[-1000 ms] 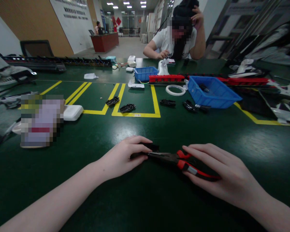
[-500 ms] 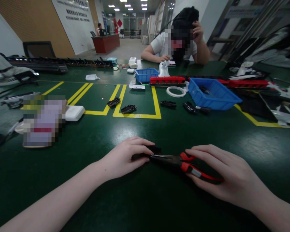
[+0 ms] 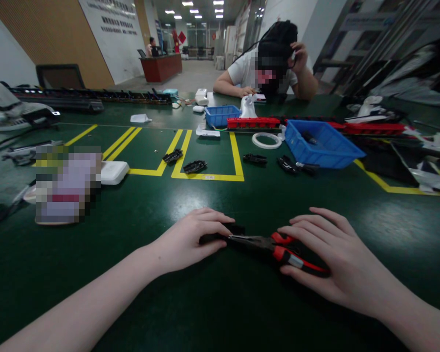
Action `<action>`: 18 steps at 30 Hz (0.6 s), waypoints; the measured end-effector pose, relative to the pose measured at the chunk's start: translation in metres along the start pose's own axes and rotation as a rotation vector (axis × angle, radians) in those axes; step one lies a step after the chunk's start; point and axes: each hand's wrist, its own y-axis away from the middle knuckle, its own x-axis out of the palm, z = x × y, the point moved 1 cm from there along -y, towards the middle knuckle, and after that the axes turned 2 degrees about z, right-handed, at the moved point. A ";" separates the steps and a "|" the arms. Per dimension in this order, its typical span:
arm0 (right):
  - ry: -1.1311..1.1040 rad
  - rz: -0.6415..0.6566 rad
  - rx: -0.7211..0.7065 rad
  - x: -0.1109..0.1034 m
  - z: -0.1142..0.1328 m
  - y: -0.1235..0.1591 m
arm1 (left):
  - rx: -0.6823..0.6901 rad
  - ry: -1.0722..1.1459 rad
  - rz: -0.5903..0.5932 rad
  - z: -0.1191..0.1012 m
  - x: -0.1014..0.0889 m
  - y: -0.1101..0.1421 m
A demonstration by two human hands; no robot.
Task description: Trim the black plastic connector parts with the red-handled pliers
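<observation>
My left hand [image 3: 198, 233] is closed around a small black part [image 3: 236, 229], most of it hidden by the fingers. Long-nose pliers [image 3: 254, 242] with red and black handles point left, their tips at that part beside my left fingertips. My right hand [image 3: 330, 254] grips the plier handles between thumb and fingers, with some fingers spread along the far side. Whether the jaws pinch anything cannot be made out. Farther up the green table lie similar-looking black parts, one [image 3: 195, 166] inside a yellow taped outline and another [image 3: 254, 159] to its right.
A blue bin [image 3: 322, 146] holding black pieces stands at the right, with a white tape roll [image 3: 266, 140] beside it. A white case [image 3: 113, 172] and a blurred-out flat object lie left. Across the table a person [image 3: 275, 63] leans over. Red strips [image 3: 254, 122] run behind.
My right fingers have loosened and spread a little on the plier handles, the hand shifting slightly. My left hand and the black part stay nearly still. The person opposite has lowered their head.
</observation>
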 end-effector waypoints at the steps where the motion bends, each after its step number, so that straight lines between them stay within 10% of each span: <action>1: 0.014 -0.003 -0.012 -0.001 0.000 -0.001 | 0.001 0.000 0.001 0.000 0.000 0.000; 18: 0.092 -0.028 -0.028 0.008 0.002 0.002 | -0.002 -0.004 0.032 -0.002 -0.001 -0.001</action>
